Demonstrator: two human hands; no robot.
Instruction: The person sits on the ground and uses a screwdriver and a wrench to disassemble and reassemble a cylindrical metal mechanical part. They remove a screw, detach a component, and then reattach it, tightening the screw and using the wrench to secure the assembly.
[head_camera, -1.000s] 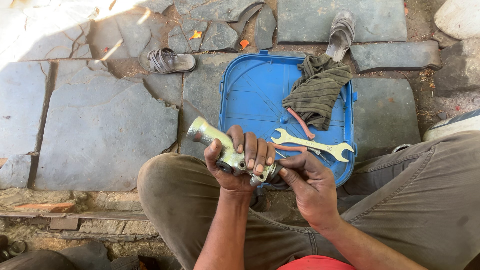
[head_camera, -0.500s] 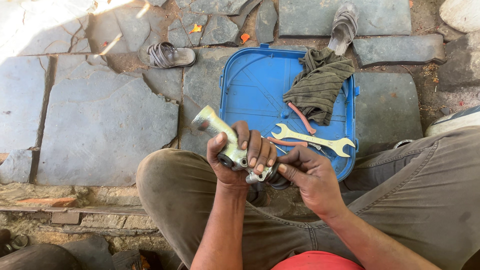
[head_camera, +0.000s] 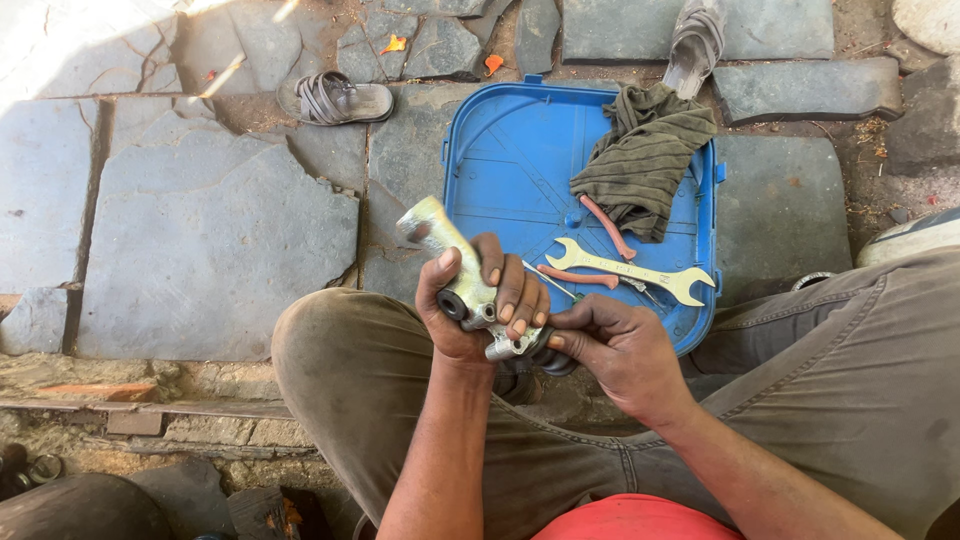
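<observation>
Metal part, pale and tube-shaped, sits in the left hand just above the person's knees, its long end slanting toward 11 o'clock over the stone paving. Left fingers wrap over the part's body and the thumb presses its near side, so the hand is closed round it. Right hand meets the part's lower end from 3 o'clock, its fingertips pressed together against a dark fitting there; whether they pinch something small cannot be told.

At 12 o'clock from the hands lies a blue tray flat on the paving. On it, a double-ended wrench lies at 2 o'clock from the hands, close beside them. A reddish strip lies touching the wrench's left end, and another runs up under the edge of an olive rag crumpled in the tray's upper right corner.

One sandal lies at 11 o'clock, well apart from the tray, and a second sandal lies at 1 o'clock past the rag.
</observation>
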